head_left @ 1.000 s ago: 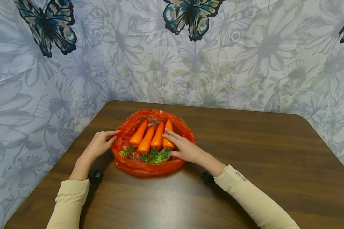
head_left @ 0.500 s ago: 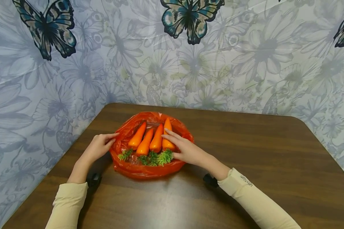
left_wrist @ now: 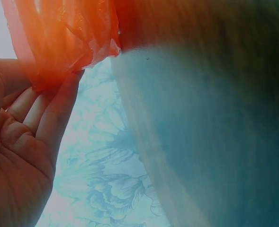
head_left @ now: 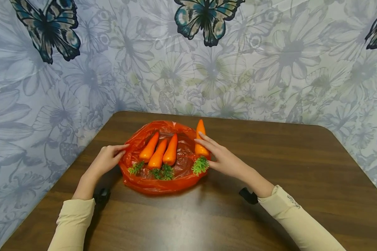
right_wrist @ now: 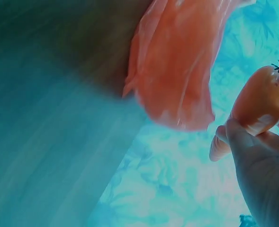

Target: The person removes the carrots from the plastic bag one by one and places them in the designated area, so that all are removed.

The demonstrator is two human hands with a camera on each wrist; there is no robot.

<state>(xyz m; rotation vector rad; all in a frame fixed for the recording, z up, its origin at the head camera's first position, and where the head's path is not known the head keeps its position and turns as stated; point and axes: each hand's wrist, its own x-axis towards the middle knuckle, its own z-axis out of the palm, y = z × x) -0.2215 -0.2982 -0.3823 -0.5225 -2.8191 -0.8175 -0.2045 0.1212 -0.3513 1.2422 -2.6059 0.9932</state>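
Note:
A red plastic bag [head_left: 163, 190] lies spread on the table with its mouth wide. Inside it, three orange carrots [head_left: 170, 150] with green tops [head_left: 167, 172] lie side by side. My left hand [head_left: 105, 160] pinches the bag's left rim between thumb and fingers; the left wrist view shows the thin film [left_wrist: 63, 42] between them. My right hand [head_left: 223, 157] holds another carrot [head_left: 201, 139] by its body, over the bag's right rim, its tip pointing away and its leafy top [head_left: 201, 165] toward me. In the right wrist view this carrot [right_wrist: 260, 101] appears beside the bag, apart from it.
The brown wooden table [head_left: 270, 157] reaches out to the right and in front of the bag. Behind it stands a wall covering [head_left: 216, 76] with pale flowers and dark butterflies. Black wrist bands [head_left: 248, 196] sit at both wrists.
My right hand has lifted the rightmost carrot from beside the others and carried it right, to the bag's rim. The left hand keeps its place at the left rim.

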